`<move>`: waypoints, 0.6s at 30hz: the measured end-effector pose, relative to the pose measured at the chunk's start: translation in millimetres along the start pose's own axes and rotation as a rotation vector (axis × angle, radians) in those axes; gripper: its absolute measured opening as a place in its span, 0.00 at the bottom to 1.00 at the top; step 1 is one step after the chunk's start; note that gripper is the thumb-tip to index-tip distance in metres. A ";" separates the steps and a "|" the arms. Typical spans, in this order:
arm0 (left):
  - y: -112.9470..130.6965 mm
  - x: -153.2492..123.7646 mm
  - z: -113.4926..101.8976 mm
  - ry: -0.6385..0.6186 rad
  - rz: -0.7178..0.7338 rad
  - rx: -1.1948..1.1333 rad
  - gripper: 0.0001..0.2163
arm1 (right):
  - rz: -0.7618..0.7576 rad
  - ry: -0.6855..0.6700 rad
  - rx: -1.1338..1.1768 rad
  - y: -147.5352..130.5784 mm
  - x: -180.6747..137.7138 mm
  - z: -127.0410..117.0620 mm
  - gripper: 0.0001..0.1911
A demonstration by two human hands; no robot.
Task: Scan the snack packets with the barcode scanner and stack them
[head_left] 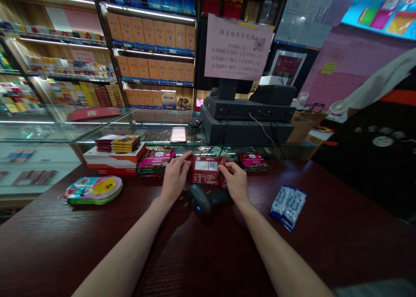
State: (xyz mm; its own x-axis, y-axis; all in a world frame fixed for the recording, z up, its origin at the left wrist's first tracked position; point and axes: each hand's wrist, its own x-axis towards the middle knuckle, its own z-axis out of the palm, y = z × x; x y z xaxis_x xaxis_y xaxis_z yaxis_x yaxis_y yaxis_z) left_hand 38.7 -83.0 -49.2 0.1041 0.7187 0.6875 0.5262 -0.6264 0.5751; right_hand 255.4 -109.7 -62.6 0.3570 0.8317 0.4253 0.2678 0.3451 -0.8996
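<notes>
A dark red snack packet stands tilted up above the counter, its printed back with a white label and barcode toward me. My right hand pinches its right edge between thumb and fingers. At its left edge is my left hand, index finger stretched along the upper corner and the other fingers curled against the side. Just in front of the packet, a black handheld barcode scanner lies on the dark wooden counter, a blue light showing on it. Part of its handle is near my right wrist.
Stacked pink-and-brown packets and a box with smaller packets sit behind left. Further pink packets lie behind right. Colourful cards lie left, blue-white sachets right. A cash register stands behind; a person's dark clothing shows right.
</notes>
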 end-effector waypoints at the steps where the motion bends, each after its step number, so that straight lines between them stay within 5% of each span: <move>1: -0.5 0.8 -1.2 -0.041 0.019 -0.008 0.18 | 0.011 0.011 0.016 0.7 1.2 -0.7 0.17; 8: -7.1 4.4 -14.1 -0.311 0.118 -0.050 0.38 | 0.055 0.063 0.102 -0.3 3.2 -0.9 0.16; 12: -3.9 7.7 -23.9 -0.429 0.206 -0.017 0.41 | 0.063 0.063 0.107 -4.8 1.8 -0.1 0.16; 18: -4.1 9.9 -27.1 -0.399 0.246 0.115 0.45 | 0.029 0.033 0.098 -14.2 -2.9 1.1 0.15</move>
State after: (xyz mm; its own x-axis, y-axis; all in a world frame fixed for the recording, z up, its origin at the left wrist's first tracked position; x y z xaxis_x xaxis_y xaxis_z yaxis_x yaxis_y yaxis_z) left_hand 14.7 -81.5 -32.7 0.5412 0.6272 0.5601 0.5329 -0.7710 0.3485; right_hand 249.5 -116.5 -51.2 0.3933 0.8277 0.4004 0.1690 0.3630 -0.9163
